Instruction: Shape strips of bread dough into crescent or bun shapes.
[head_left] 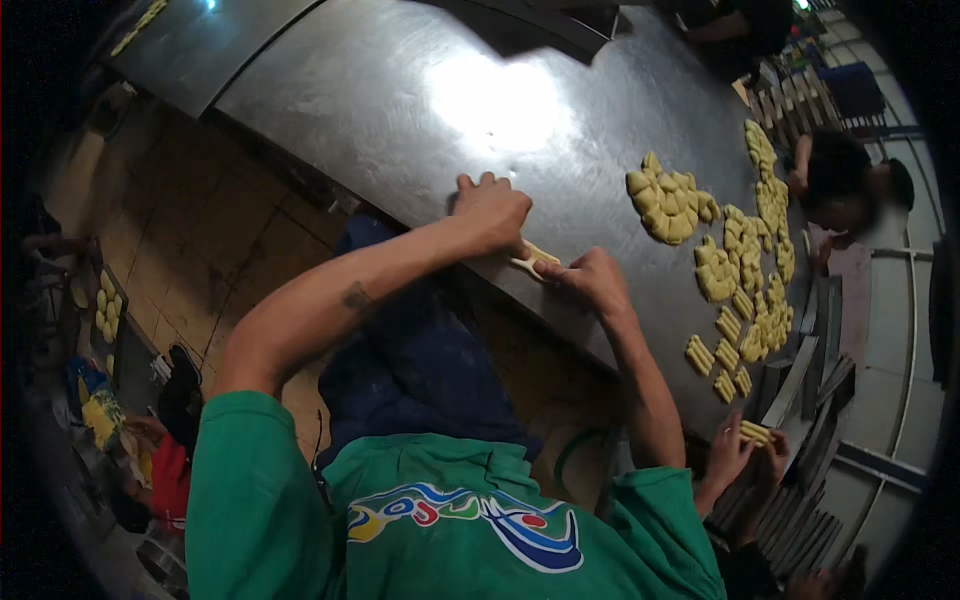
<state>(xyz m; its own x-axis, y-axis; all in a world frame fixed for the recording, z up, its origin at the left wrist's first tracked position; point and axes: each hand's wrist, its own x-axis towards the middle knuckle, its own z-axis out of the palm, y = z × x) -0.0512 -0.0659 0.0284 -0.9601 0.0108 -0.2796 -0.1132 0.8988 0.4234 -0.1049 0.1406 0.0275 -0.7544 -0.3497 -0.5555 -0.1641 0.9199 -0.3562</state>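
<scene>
Closest to my camera I have the green shirt [450, 520], then the dark blue cloth [400, 380] below the waist. Past those, I see both forearms reach to the near edge of the steel counter [370, 130]. There a pale dough strand [541, 253], seemingly doubled into a narrow loop, lies between the two hands. I read its long axis as slanting from upper left down to lower right, much like the counter's near edge, with one end toward each hand. The left hand [492, 213] is curled at the upper-left end, knuckles pointing away; I cannot tell how firmly it grips. The right hand [592, 280] has the lower-right end pinched under its thumb.

Further to the right I make out short ridged dough pieces [700, 355], then a rounded dough cluster [665, 205]. Beyond the counter's far right side, a co-worker [845, 175] in dark clothing leans in.
</scene>
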